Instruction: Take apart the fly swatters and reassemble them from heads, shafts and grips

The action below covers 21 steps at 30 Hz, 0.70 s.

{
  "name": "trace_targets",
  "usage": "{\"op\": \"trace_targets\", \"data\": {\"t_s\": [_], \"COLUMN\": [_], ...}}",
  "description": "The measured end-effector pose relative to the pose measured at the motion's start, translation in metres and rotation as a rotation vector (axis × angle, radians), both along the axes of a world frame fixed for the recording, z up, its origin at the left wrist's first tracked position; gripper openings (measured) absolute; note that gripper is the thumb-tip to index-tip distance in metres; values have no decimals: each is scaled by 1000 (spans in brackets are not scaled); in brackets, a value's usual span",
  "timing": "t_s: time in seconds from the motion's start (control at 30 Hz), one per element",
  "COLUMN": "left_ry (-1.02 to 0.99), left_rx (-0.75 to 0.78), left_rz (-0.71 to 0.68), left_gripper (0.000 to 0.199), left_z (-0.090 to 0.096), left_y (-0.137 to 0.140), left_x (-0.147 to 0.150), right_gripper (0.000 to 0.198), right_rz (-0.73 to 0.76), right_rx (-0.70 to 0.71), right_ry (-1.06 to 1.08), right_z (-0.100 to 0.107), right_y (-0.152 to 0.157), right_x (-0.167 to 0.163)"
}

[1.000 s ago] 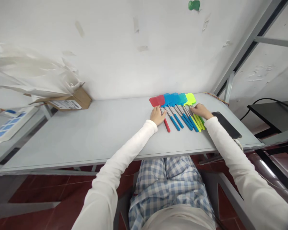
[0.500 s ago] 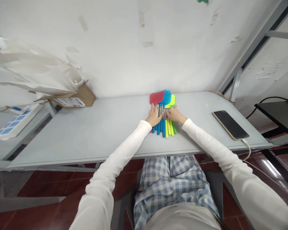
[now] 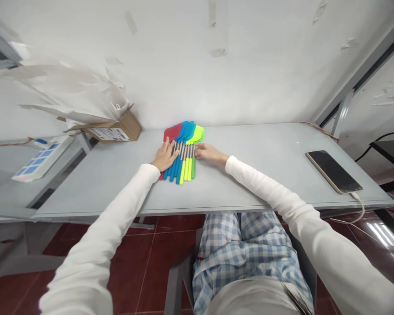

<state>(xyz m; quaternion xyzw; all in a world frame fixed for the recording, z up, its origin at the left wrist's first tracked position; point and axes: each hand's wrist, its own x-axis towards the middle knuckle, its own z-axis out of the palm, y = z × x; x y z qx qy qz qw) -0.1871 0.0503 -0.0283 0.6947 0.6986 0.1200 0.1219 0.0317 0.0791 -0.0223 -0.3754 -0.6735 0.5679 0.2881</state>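
Note:
A fanned row of paddle-headed fly swatters with short metal shafts (image 3: 184, 151) lies on the grey table (image 3: 259, 175), heads toward the wall. From left to right run a red head (image 3: 172, 132), several blue ones (image 3: 185, 131) and yellow-green ones (image 3: 197, 133). The handles are blue (image 3: 174, 170), yellow (image 3: 185, 170) and green (image 3: 193, 168). My left hand (image 3: 164, 156) rests spread over the row's left side, hiding part of the red swatter. At the right edge, my right hand (image 3: 208, 153) has its fingers curled against the green swatter's shaft.
An open cardboard box (image 3: 126, 127) with white packing material stands at the back left. Further left is a white and blue power strip (image 3: 44, 157). A phone (image 3: 333, 170) with a white charging cable (image 3: 359, 203) lies on the right. The white wall (image 3: 249, 78) borders the table's back.
The row of swatters and both my hands have slid left along the table. My right hand has shifted to the row's right edge, and the view has turned slightly left.

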Motion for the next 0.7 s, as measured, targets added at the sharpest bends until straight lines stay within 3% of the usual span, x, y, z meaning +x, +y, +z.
{"op": "trace_targets", "data": {"t_s": [0.1, 0.3, 0.4, 0.5, 0.7], "left_ry": [0, 89, 138, 140, 176], "left_rx": [60, -120, -129, -103, -101], "left_rz": [20, 80, 90, 90, 102], "left_gripper": [77, 105, 96, 84, 80], "left_z": [16, 21, 14, 10, 9], "left_y": [-7, -8, -8, -12, -16], "left_x": [5, 55, 62, 56, 24], "right_gripper": [21, 18, 17, 17, 19], "right_rz": [38, -183, -278, -328, -261], "right_rx": [-139, 93, 64, -5, -72], "right_ry": [114, 88, 147, 175, 136], "right_z": [-5, -19, -22, -22, -15], "right_y": [-2, 0, 2, 5, 4], "right_x": [24, 117, 150, 162, 163]}}
